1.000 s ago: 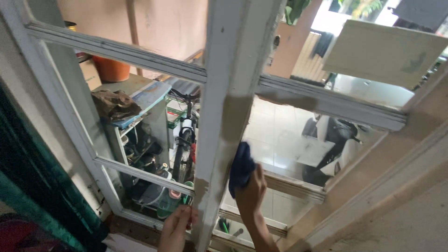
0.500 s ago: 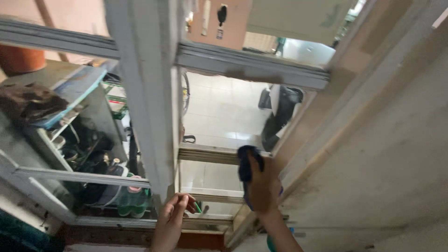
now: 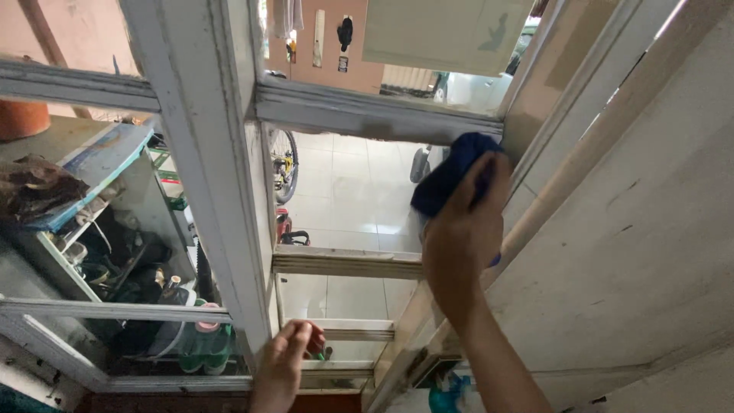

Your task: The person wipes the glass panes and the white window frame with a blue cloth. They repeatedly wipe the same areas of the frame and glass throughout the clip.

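You are wiping a white-painted wooden window frame (image 3: 206, 153) with a dark blue cloth (image 3: 451, 172).

The frame's worn upright and crossbars divide the glass panes; through them you see a tiled floor, a bicycle wheel (image 3: 284, 164) and a cluttered grey shelf unit (image 3: 84, 222). Your right hand (image 3: 462, 237) presses the cloth against the pane just under the upper crossbar, beside the right-hand jamb, fingers (image 3: 489, 180) closed over it. Your left hand (image 3: 283, 363) sits low at the foot of the upright, fingers curled, perhaps around something small and red; it's hard to tell.
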